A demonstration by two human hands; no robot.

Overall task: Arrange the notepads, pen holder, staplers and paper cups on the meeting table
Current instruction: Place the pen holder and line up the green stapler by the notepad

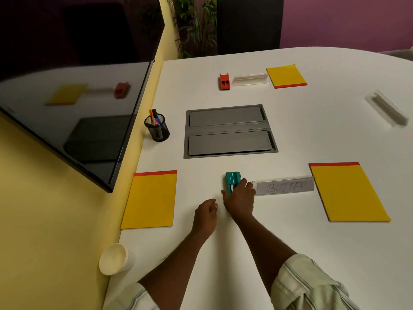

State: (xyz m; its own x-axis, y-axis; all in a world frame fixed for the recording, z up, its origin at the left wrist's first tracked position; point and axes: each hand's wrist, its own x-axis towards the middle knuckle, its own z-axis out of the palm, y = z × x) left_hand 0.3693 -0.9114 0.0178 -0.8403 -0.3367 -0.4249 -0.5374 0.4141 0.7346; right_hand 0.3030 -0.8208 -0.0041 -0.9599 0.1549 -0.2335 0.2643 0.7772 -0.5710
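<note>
A teal stapler (232, 178) lies on the white meeting table (301, 253), just left of a name holder. My right hand (240, 199) covers its near end, thumb on one side and fingers on the other, gripping it. My left hand (205, 214) rests beside it, loosely curled and holding nothing. Yellow notepads lie at the near left (150, 199), near right (347, 192) and far side (286, 76). A red stapler (224, 81) sits at the far side. A black mesh pen holder (157, 128) stands by the left edge. Stacked paper cups (115, 259) sit at the near left corner.
A grey cable hatch (229, 130) is set into the table's middle. Clear name holders stand near the teal stapler (285, 186), by the red stapler (250, 79) and at the right (387, 110). A large dark screen (67, 108) hangs on the yellow wall at left.
</note>
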